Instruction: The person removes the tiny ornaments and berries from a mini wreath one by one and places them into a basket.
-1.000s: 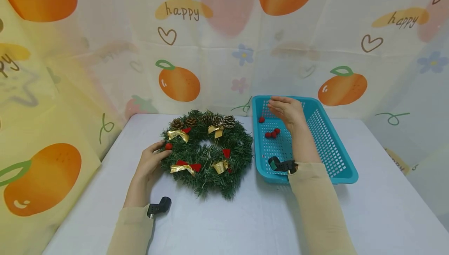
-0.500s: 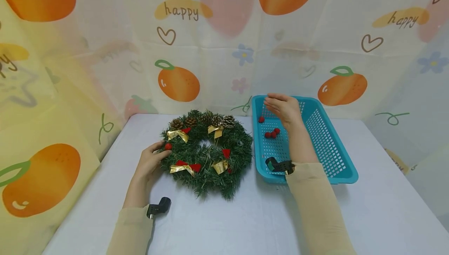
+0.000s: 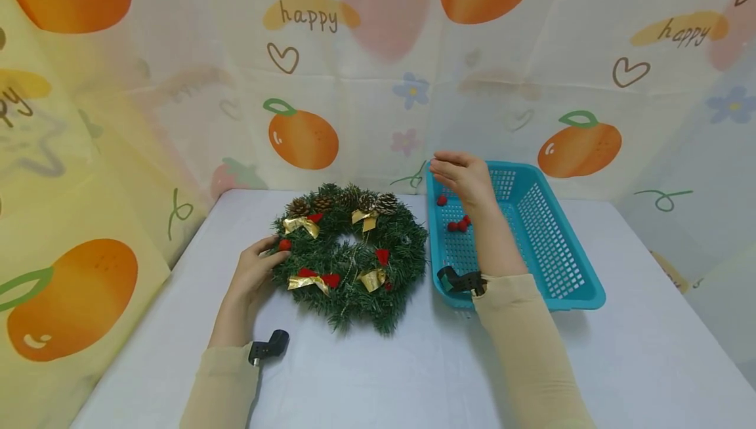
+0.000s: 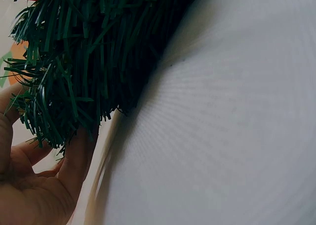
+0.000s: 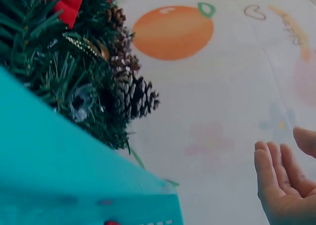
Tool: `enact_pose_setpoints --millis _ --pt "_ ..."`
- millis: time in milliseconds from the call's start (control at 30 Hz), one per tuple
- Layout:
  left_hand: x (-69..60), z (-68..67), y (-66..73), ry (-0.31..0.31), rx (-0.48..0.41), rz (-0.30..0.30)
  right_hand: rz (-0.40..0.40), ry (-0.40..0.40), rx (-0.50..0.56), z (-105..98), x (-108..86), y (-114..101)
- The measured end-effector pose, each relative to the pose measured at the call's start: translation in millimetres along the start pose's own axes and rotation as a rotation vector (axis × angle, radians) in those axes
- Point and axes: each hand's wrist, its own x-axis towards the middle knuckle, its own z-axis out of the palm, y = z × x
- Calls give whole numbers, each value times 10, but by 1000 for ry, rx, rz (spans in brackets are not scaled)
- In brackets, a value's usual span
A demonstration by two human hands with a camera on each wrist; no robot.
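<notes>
A green wreath with gold bows, red pieces and pine cones lies on the table. My left hand grips its left edge, thumb beside a red ball; in the left wrist view, fingers reach under the green needles. Over the left back rim of a blue basket is my right hand, its fingers extended and holding nothing visible. Inside the basket lie several red balls, partly hidden by the right arm. The right wrist view shows the right hand apart from the wreath.
The basket stands just right of the wreath on a white-covered table. Behind the table hangs a patterned cloth with oranges and hearts; a yellow-toned part of it runs along the left side.
My right hand has moved left and slightly up over the basket, toward its left back corner. The left hand and wreath stay in place.
</notes>
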Motion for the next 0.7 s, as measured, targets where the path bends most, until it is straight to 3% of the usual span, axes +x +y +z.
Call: enact_pose_setpoints --millis 300,700 --pt "13 6 1 0 -7 0 -17 -45 -35 208 -39 51" --pt "18 -15 -10 15 20 12 -24 -150 -72 655 -130 245"
